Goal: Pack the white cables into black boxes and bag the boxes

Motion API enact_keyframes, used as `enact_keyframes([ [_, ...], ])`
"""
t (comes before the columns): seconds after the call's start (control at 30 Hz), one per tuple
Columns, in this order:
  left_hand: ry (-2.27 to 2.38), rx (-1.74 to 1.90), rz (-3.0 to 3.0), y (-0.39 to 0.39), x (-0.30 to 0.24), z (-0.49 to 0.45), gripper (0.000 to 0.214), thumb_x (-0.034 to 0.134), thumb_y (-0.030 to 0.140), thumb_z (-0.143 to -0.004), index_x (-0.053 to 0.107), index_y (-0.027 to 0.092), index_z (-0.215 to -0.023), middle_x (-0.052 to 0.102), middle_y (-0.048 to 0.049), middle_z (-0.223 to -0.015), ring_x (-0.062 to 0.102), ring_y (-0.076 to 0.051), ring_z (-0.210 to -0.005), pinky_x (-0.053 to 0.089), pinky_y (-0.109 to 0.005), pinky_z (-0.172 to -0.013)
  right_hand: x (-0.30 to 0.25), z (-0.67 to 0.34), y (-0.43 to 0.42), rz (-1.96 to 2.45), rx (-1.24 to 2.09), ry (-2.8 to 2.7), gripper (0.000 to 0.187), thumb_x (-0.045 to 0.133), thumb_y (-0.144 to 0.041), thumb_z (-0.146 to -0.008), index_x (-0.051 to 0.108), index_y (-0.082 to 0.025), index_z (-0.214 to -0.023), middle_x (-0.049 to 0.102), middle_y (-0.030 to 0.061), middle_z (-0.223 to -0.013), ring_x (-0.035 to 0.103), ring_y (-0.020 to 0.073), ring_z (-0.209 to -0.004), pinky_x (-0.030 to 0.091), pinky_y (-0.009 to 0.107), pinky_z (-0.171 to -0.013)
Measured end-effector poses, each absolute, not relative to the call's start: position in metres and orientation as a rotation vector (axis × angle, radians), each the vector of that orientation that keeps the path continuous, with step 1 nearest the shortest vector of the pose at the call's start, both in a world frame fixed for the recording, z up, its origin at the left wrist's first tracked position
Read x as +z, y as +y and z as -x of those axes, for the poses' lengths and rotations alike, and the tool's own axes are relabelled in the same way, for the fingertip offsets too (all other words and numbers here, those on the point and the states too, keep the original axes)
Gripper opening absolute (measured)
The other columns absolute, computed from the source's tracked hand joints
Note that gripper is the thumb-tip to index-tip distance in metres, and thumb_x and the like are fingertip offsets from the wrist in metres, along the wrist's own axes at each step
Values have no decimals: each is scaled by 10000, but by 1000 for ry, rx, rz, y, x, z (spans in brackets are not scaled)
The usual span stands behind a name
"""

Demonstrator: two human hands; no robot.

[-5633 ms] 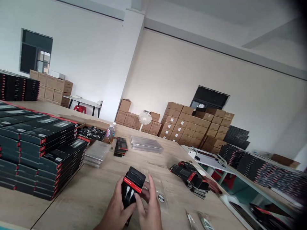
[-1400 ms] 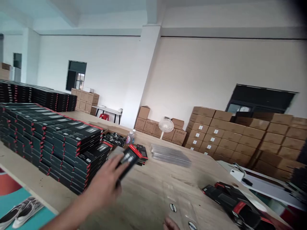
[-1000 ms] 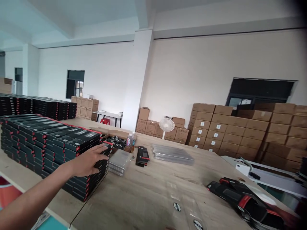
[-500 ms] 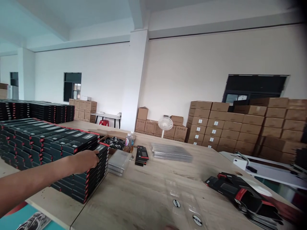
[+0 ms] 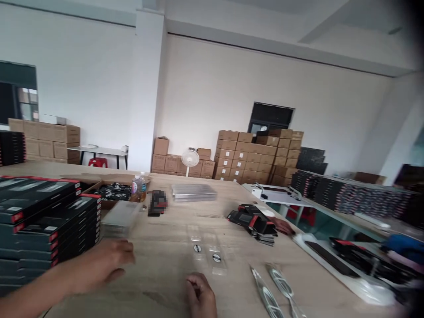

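Note:
My left hand (image 5: 111, 260) hovers over the table just right of the black box stack (image 5: 77, 216). Its thumb and fingers are apart, and it holds nothing. At the bottom middle, my right hand (image 5: 200, 293) is loosely curled closed above the tabletop, with no object showing in it. Beyond it lie two clear plastic trays with oval labels (image 5: 216, 257). To its right are long items in clear wrap (image 5: 268, 293). A stack of clear plastic cases (image 5: 119, 216) stands behind my left hand.
Black sleeves (image 5: 253, 221) lie in a pile at the right, with another person's hand (image 5: 283, 226) beside them. Farther back are small black packs (image 5: 157, 203), more clear cases (image 5: 194, 193), bottles (image 5: 134, 187) and a carton of small parts (image 5: 114, 191). Cartons (image 5: 251, 152) line the wall.
The view has swung right. My left hand has left the top of the black box stack and moved down beside it. My right hand has come into view at the bottom.

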State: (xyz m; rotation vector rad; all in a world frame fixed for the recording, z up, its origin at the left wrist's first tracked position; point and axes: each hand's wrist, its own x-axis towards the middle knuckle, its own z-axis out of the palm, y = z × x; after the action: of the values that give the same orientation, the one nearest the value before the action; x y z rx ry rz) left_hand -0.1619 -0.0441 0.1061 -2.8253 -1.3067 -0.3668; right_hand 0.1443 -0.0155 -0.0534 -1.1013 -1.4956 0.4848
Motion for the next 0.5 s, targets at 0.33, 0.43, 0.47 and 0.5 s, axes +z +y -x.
enact_keyframes([
  [0.33, -1868, -1845, 2893, 46, -24, 17, 199, 449, 321, -819, 580, 186, -884, 536, 30, -627, 496, -151, -584, 374, -248, -593, -3, -287, -32, 1862, 11, -1540, 272, 500, -368, -775, 689, -197, -869, 710, 123, -944, 672, 269, -855, 525, 355, -770],
  [0.43, -1832, -1948, 2896, 49, -33, 10, 157, 441, 339, -822, 509, 203, -781, 493, 41, -640, 475, -145, -610, 349, -239, -595, 10, -321, -39, 2248, -161, -1557, 277, 542, -377, -745, 676, -222, -931, 699, 131, -1013, 648, 330, -963, 506, 424, -793],
  [0.47, -1839, -1970, 2916, 49, -33, 10, 199, 444, 363, -827, 487, 204, -716, 475, 44, -616, 467, -142, -596, 339, -239, -586, 12, -328, -39, 2327, -156, -1574, 277, 540, -370, -744, 673, -223, -937, 701, 134, -1011, 651, 340, -957, 504, 437, -779],
  [0.5, -1858, -1981, 2943, 49, -33, 11, 280, 435, 402, -838, 465, 202, -645, 451, 46, -572, 457, -140, -566, 331, -242, -577, 13, -333, -39, 2374, -132, -1585, 273, 536, -352, -741, 672, -224, -940, 704, 136, -1004, 660, 342, -931, 502, 440, -757],
])
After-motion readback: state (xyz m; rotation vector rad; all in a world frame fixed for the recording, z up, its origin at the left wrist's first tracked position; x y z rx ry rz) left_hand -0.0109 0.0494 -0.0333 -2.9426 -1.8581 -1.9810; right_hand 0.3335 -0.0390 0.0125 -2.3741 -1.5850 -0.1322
